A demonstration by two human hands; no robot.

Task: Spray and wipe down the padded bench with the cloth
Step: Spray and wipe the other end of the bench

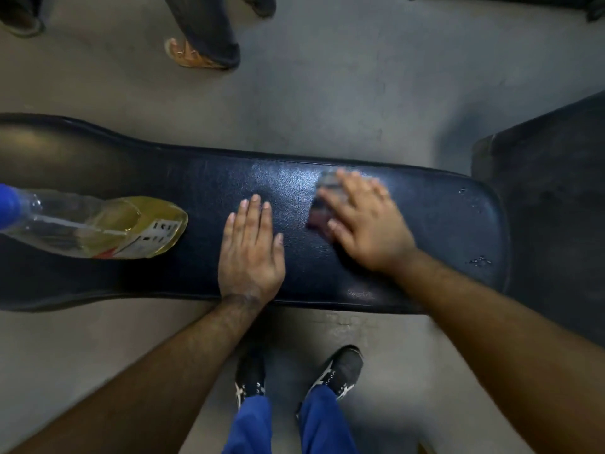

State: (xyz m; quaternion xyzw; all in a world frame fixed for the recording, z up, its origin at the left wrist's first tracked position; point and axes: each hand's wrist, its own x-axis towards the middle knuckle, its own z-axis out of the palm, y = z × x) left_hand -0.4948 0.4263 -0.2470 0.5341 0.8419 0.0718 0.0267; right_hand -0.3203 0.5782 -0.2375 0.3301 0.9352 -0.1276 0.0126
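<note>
Your right hand (366, 224) presses the cloth (324, 204) flat-fingered; your left hand (250, 250) rests flat, fingers together, on the bench (442, 231). A wide stroke could topple the bottle (98, 227).

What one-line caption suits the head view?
Right hand wipes padded bench with cloth; left hand braces, spray bottle alongside.

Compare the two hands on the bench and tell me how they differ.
The left hand lies straight on the bare bench, fingers together, nothing under it; the right hand has spread fingers pressing the cloth against the pad. The left hand is sharp in the picture, the right hand and cloth blurred. The left sits nearer the spray bottle, the right nearer the droplets at the bench's rounded end. Both lie palm down, fingers straight.
</note>
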